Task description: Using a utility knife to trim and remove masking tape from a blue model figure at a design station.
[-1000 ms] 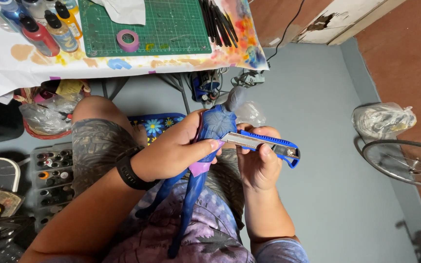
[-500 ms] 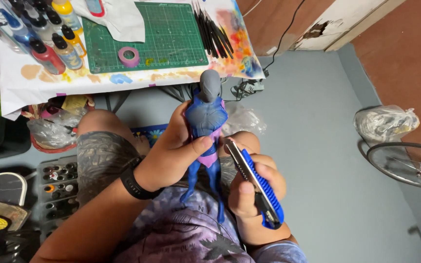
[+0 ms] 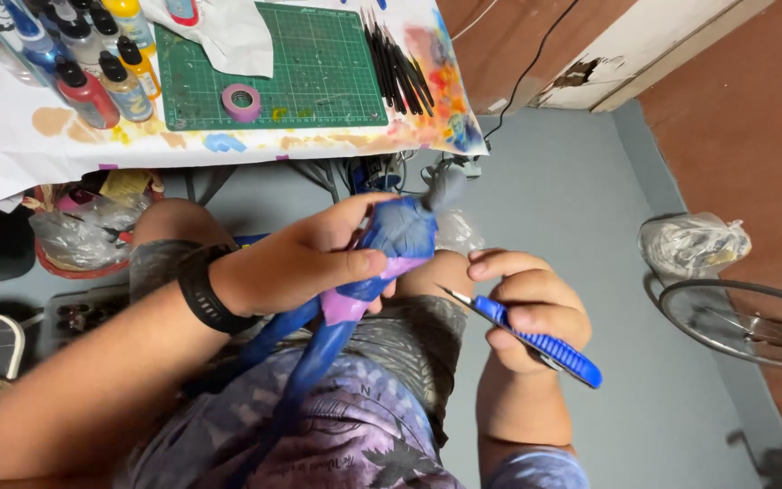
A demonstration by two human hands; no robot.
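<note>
Your left hand [image 3: 305, 263] is wrapped around the blue figurine [image 3: 391, 244], holding it over your lap, grey head toward the table [image 3: 65, 149]. Your right hand [image 3: 531, 312] is closed on the blue utility knife [image 3: 536, 340], blade tip just beside the figurine's purple waist, not visibly touching. Cutting mat [image 3: 319, 54] and paint bottles [image 3: 92, 86] sit on the table.

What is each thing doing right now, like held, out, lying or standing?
Left hand: gripping the blue figure.
Blue figure: held over the lap, tilted.
Right hand: closed on the knife.
Blue utility knife: blade out, near the figure.
Pink tape roll: lying flat on green mat.
Paint bottles: capped.
</note>
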